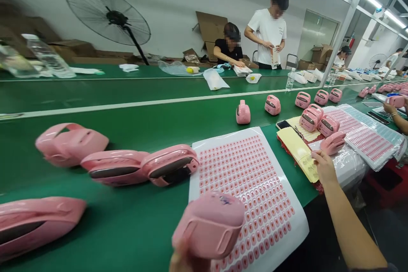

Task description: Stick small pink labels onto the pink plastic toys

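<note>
My left hand point(186, 259), mostly cut off by the bottom edge, grips a pink plastic device with a carry handle point(208, 225). Small dark print shows on its top. Under and behind it lies a white sheet of small pink stickers point(236, 165). Stretched out to the right, my right hand point(323, 168) has its fingers pinched at the edge of a yellow booklet point(298, 151). Whether a page or something small is between the fingertips is unclear. Just beyond that hand, a tilted pink device point(333, 142) rests beside the booklet.
More pink devices point(114, 168) lie on the green work surface point(127, 221) at left; others point(310, 117) stand at right. A phone point(283, 124) and more sticker sheets point(363, 131) lie at right. Across the bench are two people, bottles point(47, 57) and a fan point(116, 18). A neighbour's hand point(390, 108) shows far right.
</note>
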Motion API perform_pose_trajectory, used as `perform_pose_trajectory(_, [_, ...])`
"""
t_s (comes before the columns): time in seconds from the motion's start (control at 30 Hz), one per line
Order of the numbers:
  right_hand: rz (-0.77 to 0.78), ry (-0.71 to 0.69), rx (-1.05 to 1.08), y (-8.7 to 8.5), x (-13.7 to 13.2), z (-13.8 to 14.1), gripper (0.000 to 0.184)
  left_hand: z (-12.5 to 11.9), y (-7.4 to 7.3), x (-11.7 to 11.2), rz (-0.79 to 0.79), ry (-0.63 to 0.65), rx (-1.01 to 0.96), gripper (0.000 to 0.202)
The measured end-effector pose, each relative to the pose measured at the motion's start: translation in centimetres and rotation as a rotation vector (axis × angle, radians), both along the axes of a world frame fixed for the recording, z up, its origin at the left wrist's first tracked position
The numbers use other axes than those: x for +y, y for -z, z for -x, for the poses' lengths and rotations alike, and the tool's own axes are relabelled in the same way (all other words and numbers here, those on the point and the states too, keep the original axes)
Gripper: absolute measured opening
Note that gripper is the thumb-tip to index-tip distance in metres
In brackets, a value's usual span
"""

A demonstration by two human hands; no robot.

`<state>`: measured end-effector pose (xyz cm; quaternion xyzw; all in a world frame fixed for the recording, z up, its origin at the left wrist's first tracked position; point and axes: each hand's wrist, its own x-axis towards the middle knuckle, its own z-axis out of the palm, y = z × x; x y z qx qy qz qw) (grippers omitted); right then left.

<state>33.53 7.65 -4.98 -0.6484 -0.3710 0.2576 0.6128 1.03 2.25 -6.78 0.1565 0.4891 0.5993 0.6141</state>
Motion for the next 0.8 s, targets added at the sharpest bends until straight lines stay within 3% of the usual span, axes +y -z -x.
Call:
perform_pose_trajectory(0.2, [0.014,-0.559,0.134,-3.1,-2.3,11.1,0.024,-3.1,-1.9,-0.7,-0.097,0.015,0.102,0.086])
perform_pose_trajectory(0.27, [0.075,-0.761,0.136,-3.9,-2.9,13.8,0.016,-3.4,-2.1,-1.1,-0.102,0.005,0.113,0.086])
perform_pose_trajectory(0.33, [0.133,-0.862,0.102,-4.4,-3.1,15.4,0.011,-3.4,-2.2,-1.5,-0.096,-0.003,0.108,0.087])
perform_pose_trajectory(0.8, [0.107,-0.773,0.024,-2.9,-3.5,17.3,0.007,-3.2,-1.8,-2.1,-0.097,-0.057,0.070,0.085])
